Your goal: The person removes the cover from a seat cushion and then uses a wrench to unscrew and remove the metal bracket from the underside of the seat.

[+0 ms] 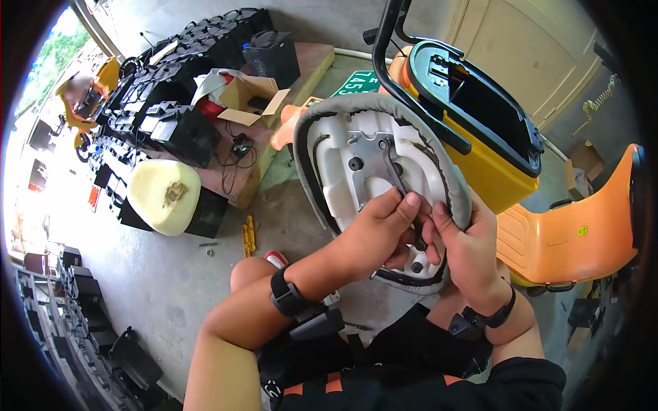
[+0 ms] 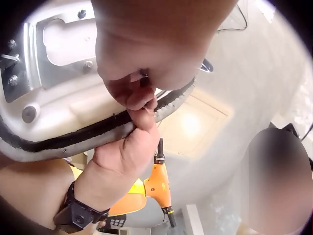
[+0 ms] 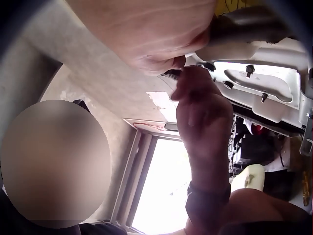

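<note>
A scooter seat (image 1: 337, 192) is held underside up, its white plastic base, metal bracket (image 1: 371, 155) and several bolts showing. Grey cover material (image 1: 387, 104) wraps round its rim, with a dark strip along the inner edge. My left hand (image 1: 373, 229) curls its thumb and fingers round a slim dark tool (image 1: 395, 171) over the base; its kind is hidden by the fingers. At the right rim my right hand (image 1: 473, 243) grips the cover edge, thumb on the inner side. The two hands' fingertips meet near the rim in the left wrist view.
A yellow and orange scooter body (image 1: 490, 175) stands ahead to the right, near an orange seat-shaped panel (image 1: 569, 240). To the left are many black batteries (image 1: 181, 133), a pale foam pad (image 1: 154, 195) and an open cardboard box (image 1: 250, 99). Yellow-handled tools (image 1: 249, 236) lie on the floor.
</note>
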### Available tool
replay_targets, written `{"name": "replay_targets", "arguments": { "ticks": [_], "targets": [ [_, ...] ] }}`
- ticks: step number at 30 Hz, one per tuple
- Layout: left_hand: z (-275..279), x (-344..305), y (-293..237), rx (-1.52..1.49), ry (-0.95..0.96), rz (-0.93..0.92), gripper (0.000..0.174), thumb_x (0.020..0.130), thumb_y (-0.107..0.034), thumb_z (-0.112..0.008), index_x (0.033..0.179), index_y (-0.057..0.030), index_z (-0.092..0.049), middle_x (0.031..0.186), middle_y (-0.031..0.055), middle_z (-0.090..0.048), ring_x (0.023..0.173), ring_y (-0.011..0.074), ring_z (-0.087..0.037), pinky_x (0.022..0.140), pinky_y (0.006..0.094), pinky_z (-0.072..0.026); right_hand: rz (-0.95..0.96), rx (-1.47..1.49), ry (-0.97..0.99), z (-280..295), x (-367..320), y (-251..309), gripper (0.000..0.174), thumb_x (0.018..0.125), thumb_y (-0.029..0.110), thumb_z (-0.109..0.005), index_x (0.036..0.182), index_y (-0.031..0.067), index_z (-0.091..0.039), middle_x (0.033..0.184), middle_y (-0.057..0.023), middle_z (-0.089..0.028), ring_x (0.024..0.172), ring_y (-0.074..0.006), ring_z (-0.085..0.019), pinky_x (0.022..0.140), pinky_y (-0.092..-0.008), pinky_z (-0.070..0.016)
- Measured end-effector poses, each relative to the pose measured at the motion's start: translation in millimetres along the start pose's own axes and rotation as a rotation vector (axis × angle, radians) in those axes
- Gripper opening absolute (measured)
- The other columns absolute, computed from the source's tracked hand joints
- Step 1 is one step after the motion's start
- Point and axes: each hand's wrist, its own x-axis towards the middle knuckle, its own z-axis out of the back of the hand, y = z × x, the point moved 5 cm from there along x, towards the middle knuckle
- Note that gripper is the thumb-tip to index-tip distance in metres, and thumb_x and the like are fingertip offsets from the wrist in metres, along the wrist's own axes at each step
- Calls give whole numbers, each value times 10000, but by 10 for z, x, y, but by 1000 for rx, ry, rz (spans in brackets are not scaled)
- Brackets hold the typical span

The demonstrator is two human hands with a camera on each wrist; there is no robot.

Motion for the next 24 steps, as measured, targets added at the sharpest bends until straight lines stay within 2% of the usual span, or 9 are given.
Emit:
{"name": "replay_targets", "arguments": {
  "ticks": [3, 8, 14, 16, 17, 18, 20, 22, 24],
  "targets": [
    [48, -3, -22, 80, 42, -6, 397, 1049, -375, -312, 1022, -17, -482, 835, 102, -602, 666, 174, -668, 395, 208, -352, 56, 1, -10, 3, 18, -22, 174, 955, 63, -554, 1113, -11, -561, 756, -57, -606, 562, -112, -565, 481, -231, -453],
    [162, -2, 34, 346, 11, -67, 405, 1044, -380, -330, 991, -9, -485, 844, 98, -641, 512, 124, -570, 418, 213, -385, 140, -26, 11, 9, 13, -3, 197, 948, 55, -569, 1133, -11, -573, 812, -40, -611, 615, -99, -568, 549, -229, -465],
    [155, -67, -25, 356, 10, -167, 380, 1038, -367, -369, 961, -11, -478, 820, 95, -645, 465, 81, -461, 444, 201, -369, 201, -112, -14, -18, 6, 26, 181, 944, 48, -573, 1116, -7, -588, 806, -28, -606, 615, -81, -549, 587, -219, -448],
    [115, -117, -117, 343, 25, -212, 380, 1035, -371, -376, 959, -12, -478, 818, 94, -645, 465, 76, -454, 443, 196, -359, 101, -103, 25, -41, 9, 16, 170, 937, 49, -585, 1099, -1, -603, 821, -13, -609, 656, -57, -534, 608, -208, -436],
    [100, -135, -167, 330, 41, -257, 381, 1033, -375, -382, 958, -13, -477, 816, 94, -644, 466, 70, -447, 442, 192, -350, 125, -160, 3, 6, 26, -47, 202, 928, 53, -601, 1121, -5, -611, 892, -10, -625, 765, -53, -531, 689, -212, -442],
    [131, -123, -171, 331, 43, -256, 381, 1033, -375, -382, 958, -13, -477, 816, 94, -644, 466, 70, -447, 442, 192, -350, 126, -160, 1, 7, 32, -91, 202, 928, 53, -601, 1121, -5, -611, 892, -10, -625, 765, -53, -531, 689, -212, -442],
    [328, -64, -171, 299, -92, -304, 360, 1031, -367, -393, 974, -22, -480, 806, 84, -640, 509, 60, -456, 468, 189, -354, 202, -143, -17, 6, 34, -98, 236, 923, 61, -610, 1149, -9, -614, 968, -13, -632, 855, -62, -522, 774, -222, -433],
    [455, -51, -135, 371, -146, -313, 352, 1030, -368, -401, 993, -30, -491, 790, 67, -634, 555, 62, -465, 506, 206, -370, 158, -133, -3, 34, 31, -97, 274, 919, 71, -618, 1181, -10, -606, 1014, -17, -631, 912, -78, -527, 827, -233, -429],
    [513, -119, -212, 779, -282, -448, 350, 1035, -355, -395, 1000, -26, -508, 761, 56, -626, 604, 72, -493, 540, 231, -388, 150, -83, -47, 80, 30, -89, 272, 917, 79, -624, 1173, -12, -608, 1014, -17, -631, 906, -76, -530, 823, -233, -432]
  ]
}}
